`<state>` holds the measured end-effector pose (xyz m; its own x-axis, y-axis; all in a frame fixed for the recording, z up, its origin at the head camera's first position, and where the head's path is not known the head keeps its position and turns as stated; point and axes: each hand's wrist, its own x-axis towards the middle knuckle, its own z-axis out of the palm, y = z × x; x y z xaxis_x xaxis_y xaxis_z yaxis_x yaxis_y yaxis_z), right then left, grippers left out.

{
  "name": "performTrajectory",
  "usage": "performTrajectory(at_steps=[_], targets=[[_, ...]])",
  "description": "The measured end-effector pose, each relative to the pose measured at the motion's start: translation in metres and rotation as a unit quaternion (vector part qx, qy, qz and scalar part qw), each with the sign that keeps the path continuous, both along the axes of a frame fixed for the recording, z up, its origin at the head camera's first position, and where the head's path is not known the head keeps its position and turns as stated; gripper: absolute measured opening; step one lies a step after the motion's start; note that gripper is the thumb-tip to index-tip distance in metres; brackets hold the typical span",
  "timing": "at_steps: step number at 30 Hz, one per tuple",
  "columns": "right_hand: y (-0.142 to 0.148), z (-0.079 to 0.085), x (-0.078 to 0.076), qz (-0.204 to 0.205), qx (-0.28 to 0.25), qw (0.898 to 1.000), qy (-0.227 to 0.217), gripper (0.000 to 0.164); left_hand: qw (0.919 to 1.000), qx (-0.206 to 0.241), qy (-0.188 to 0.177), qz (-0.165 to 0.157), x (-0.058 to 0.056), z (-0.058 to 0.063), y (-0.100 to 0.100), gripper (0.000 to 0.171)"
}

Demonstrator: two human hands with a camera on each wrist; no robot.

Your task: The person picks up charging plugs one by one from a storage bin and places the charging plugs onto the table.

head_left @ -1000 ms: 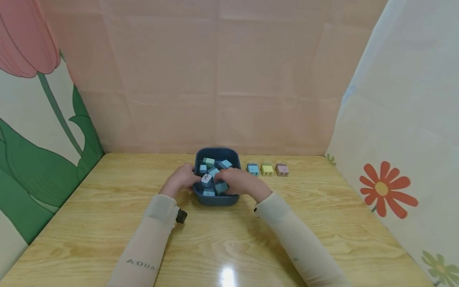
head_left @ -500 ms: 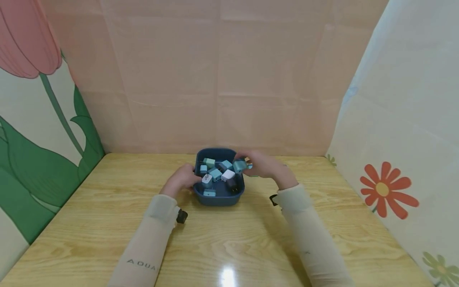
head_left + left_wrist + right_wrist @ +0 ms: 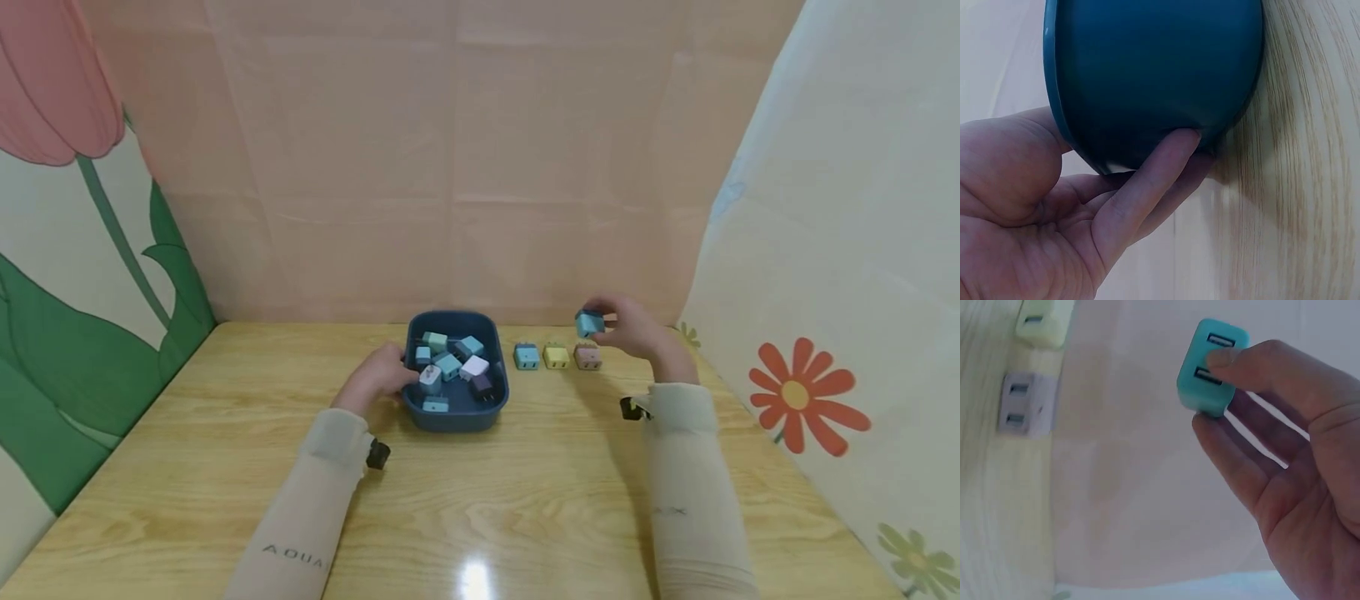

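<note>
In the head view my right hand (image 3: pixel 636 331) pinches a turquoise USB charger (image 3: pixel 591 324) above the table at the back right. The right wrist view shows the thumb on the face of this charger (image 3: pixel 1213 369), between its two USB ports, with fingertips under its lower end. My left hand (image 3: pixel 377 373) grips the left side of a dark blue plastic bin (image 3: pixel 456 422), thumb over the rim and fingers against the outer wall. Several chargers lie jumbled in the bin, among them a white one (image 3: pixel 474 367), a green one (image 3: pixel 435 341) and a dark purple one (image 3: pixel 482 386).
Right of the bin, a blue charger (image 3: pixel 527 357), a yellow charger (image 3: pixel 557 357) and a pink charger (image 3: pixel 588 358) stand in a row on the wooden table (image 3: pixel 480 492). A pinkish backdrop (image 3: pixel 450 167) rises behind the table; flower-printed sheets flank it.
My right hand has come up out of the bin with the turquoise charger and moved right, past the row. My left hand and the bin have stayed nearly in place.
</note>
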<state>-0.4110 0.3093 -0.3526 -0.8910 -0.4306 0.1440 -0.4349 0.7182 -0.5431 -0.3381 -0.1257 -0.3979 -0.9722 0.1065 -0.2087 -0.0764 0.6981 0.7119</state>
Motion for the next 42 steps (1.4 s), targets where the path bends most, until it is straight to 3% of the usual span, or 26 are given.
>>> performTrajectory(at_steps=[9,17,27,42], targets=[[0.034,-0.014,-0.008,-0.049,0.037,0.998,-0.006,0.048,0.9999,-0.009,-0.002,0.006,-0.001,-0.001,-0.003,0.034],[0.056,-0.042,-0.018,-0.086,0.057,0.995,-0.003,0.049,0.9999,-0.004,-0.007,0.007,0.001,-0.001,-0.002,0.034],[0.059,-0.061,-0.023,-0.096,0.071,0.993,0.014,0.046,0.9999,-0.013,0.0,0.007,-0.001,-0.001,-0.003,0.03],[0.057,-0.078,-0.03,-0.108,0.103,0.989,-0.011,0.044,1.0,-0.004,0.001,0.007,0.002,0.0,-0.002,0.031]])
